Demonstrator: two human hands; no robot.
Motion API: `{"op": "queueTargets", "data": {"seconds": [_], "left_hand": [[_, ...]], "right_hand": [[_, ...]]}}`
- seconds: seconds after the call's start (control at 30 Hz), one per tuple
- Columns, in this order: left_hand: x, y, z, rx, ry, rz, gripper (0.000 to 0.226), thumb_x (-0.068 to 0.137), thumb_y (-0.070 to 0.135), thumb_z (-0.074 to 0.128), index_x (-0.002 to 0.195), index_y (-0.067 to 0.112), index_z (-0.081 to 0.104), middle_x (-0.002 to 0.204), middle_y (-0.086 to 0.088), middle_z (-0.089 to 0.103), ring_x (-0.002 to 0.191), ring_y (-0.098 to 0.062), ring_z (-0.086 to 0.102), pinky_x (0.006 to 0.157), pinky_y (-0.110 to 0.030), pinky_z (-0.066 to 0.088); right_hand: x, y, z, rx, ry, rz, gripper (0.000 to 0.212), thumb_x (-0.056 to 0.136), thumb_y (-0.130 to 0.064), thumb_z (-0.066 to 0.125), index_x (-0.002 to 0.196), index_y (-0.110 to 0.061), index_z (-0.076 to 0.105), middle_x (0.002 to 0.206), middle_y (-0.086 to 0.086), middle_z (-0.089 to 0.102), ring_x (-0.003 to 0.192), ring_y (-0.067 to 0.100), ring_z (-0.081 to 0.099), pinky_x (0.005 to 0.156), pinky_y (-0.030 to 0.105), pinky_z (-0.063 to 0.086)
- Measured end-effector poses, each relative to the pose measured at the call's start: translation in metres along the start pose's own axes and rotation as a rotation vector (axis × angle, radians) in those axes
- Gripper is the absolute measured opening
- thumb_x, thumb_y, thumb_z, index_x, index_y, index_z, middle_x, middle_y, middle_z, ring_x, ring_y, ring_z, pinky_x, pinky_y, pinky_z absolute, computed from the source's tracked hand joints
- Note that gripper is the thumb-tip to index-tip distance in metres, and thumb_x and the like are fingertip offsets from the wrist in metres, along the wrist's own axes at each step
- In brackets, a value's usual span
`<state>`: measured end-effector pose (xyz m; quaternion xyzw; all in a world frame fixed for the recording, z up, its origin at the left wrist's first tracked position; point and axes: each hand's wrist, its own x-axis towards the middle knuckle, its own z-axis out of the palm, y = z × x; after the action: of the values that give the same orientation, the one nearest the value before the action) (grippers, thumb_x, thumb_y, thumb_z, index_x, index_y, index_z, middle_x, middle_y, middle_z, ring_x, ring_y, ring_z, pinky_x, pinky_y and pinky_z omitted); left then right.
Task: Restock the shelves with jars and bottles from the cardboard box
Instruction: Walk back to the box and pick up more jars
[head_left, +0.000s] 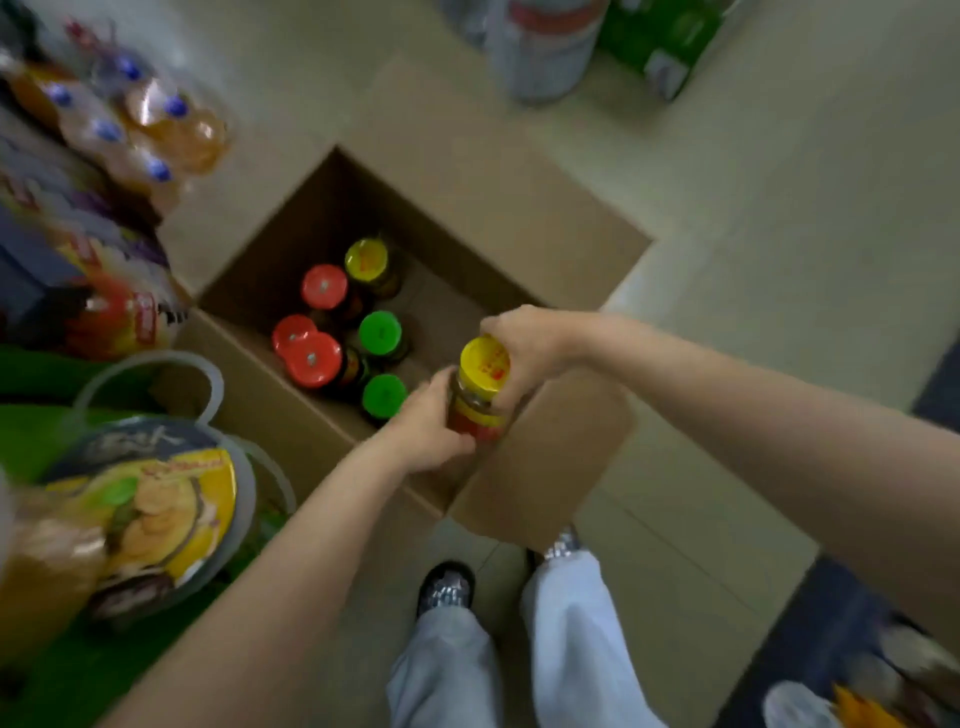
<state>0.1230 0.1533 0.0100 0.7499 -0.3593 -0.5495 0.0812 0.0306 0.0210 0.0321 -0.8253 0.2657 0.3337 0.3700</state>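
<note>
You have one yellow-lidded jar (480, 387) between both hands, just right of the frame's centre, above the near right corner of the cardboard box (291, 415). Your left hand (428, 423) wraps its fingers round the jar's lower body and label; your right hand (522, 345) curls over the far side near the lid. So each grip is closed on that jar, and nothing else is in either hand.

The jar looks like glass, and it hangs over the box rim and the folded-down flap (540, 457) at lower centre. If either grip loosens while you lift it, it could strike the rim or drop onto the jars left inside: the red-lidded jars (311, 358), the green-lidded jars (382, 364) and another yellow-lidded one (367, 260), all standing close together in the box at mid-frame. A knock there could crack a jar or tip its neighbours.

Watch your right hand: holding mostly by the lid invites a slip if the lid turns. Keep the weight in the left.

Your shoes (447, 587) stand right at the box's near edge, so stepping forward could shove or trip on the flap. The picture is blurred, which suggests quick head movement; turning toward the packed goods (130, 509) at lower left with the jar swinging wide may clip them.
</note>
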Motion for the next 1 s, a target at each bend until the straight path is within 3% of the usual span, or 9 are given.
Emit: {"op": "queueTargets", "data": {"seconds": [0.1,0.17,0.27,0.5,0.6,0.7,0.83,0.9,1.0], "left_hand": [[-0.053,0.102,-0.029,-0.130,-0.383,0.125,0.048,0.072,0.002,0.075,0.112,0.019,0.054,0.106,-0.001,0.067,0.092,-0.010,0.063,0.077,-0.014,0.053],[-0.097,0.171,-0.038,-0.154,-0.604,0.242,0.038,0.073,0.000,0.073,0.104,0.019,0.061,0.097,0.003,0.071,0.091,-0.009,0.066,0.077,-0.015,0.053],[-0.177,0.270,-0.030,-0.069,-0.838,0.426,0.054,0.059,0.017,0.078,0.109,0.020,0.059,0.107,0.003,0.069,0.105,-0.012,0.064,0.093,-0.025,0.050],[-0.451,0.423,0.078,0.275,-1.347,0.833,0.078,0.035,0.038,0.093,0.102,0.012,0.063,0.094,-0.001,0.073,0.085,-0.011,0.069,0.073,-0.022,0.054],[-0.575,0.432,0.145,0.375,-1.506,0.999,0.077,0.030,0.038,0.093,0.097,0.013,0.065,0.090,-0.002,0.074,0.081,-0.013,0.070,0.069,-0.022,0.055],[-0.677,0.406,0.211,0.558,-1.649,1.181,0.073,0.030,0.041,0.093,0.093,0.014,0.067,0.087,0.002,0.074,0.081,-0.010,0.069,0.069,-0.020,0.054],[-0.777,0.349,0.273,0.800,-1.685,1.466,0.035,0.056,0.016,0.084,0.086,0.018,0.065,0.073,0.007,0.071,0.073,-0.005,0.064,0.072,-0.018,0.052],[-0.822,0.329,0.291,0.764,-1.682,1.638,0.037,0.065,0.000,0.081,0.090,0.020,0.063,0.073,0.013,0.071,0.070,0.003,0.063,0.069,-0.011,0.050],[-0.879,0.313,0.309,0.572,-1.693,1.791,0.045,0.066,0.004,0.080,0.104,0.018,0.060,0.097,0.006,0.071,0.089,-0.002,0.063,0.082,-0.018,0.052]], "right_hand": [[-0.137,0.000,-0.079,0.339,-0.006,0.096,0.041,0.071,-0.021,0.079,0.100,-0.010,0.054,0.091,0.002,0.062,0.074,0.020,0.069,0.060,0.026,0.057],[-0.239,-0.004,-0.111,0.498,0.091,0.159,0.041,0.076,-0.023,0.075,0.110,-0.010,0.055,0.096,0.005,0.064,0.084,0.025,0.071,0.068,0.027,0.059],[-0.394,-0.019,-0.115,0.646,0.443,0.295,0.041,0.080,-0.035,0.070,0.113,-0.012,0.060,0.094,0.004,0.065,0.085,0.025,0.070,0.068,0.029,0.059],[-0.717,-0.144,0.002,0.654,1.328,0.852,0.045,0.076,-0.058,0.063,0.081,-0.013,0.060,0.071,0.004,0.060,0.058,0.017,0.057,0.046,0.024,0.044],[-0.812,-0.214,0.090,0.709,1.724,0.983,0.041,0.074,-0.052,0.070,0.092,-0.018,0.056,0.076,-0.003,0.059,0.059,0.013,0.056,0.048,0.027,0.045],[-0.863,-0.287,0.186,0.784,2.036,1.044,0.040,0.069,-0.039,0.078,0.098,-0.027,0.054,0.086,-0.012,0.061,0.077,0.006,0.059,0.065,0.027,0.049],[-0.886,-0.371,0.287,0.683,2.209,1.222,0.045,0.066,-0.029,0.083,0.102,-0.024,0.057,0.091,-0.013,0.063,0.081,-0.002,0.060,0.072,0.021,0.050],[-0.897,-0.407,0.319,0.458,2.254,1.327,0.053,0.063,-0.037,0.084,0.104,-0.026,0.054,0.092,-0.014,0.063,0.083,-0.004,0.060,0.073,0.016,0.049],[-0.927,-0.445,0.350,-0.023,2.195,1.606,0.066,0.057,-0.057,0.073,0.112,-0.029,0.049,0.100,-0.015,0.061,0.095,0.003,0.059,0.081,0.017,0.046]]}}
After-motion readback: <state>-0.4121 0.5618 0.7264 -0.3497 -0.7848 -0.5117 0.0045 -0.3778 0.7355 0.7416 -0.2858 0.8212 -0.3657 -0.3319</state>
